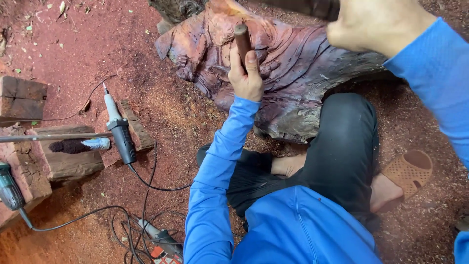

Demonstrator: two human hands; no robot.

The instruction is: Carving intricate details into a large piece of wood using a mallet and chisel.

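My left hand [245, 78] grips a wooden-handled chisel [242, 39], held upright against a large carved reddish-purple wood block [293, 68] lying on the ground. My right hand [373, 22] is raised at the top right, closed around a dark handle [312, 7] that runs out of the frame; what tool it is I cannot tell. I sit cross-legged in dark trousers and a blue long-sleeved top, right against the carving.
Red sawdust covers the ground. A corded die grinder [118, 129] lies on wood offcuts [68, 156] at left, beside a small brush [80, 145] and a metal rod [49, 137]. Another power tool [10, 188] and tangled cables [141, 215] lie at lower left. An orange sandal [409, 171] is at right.
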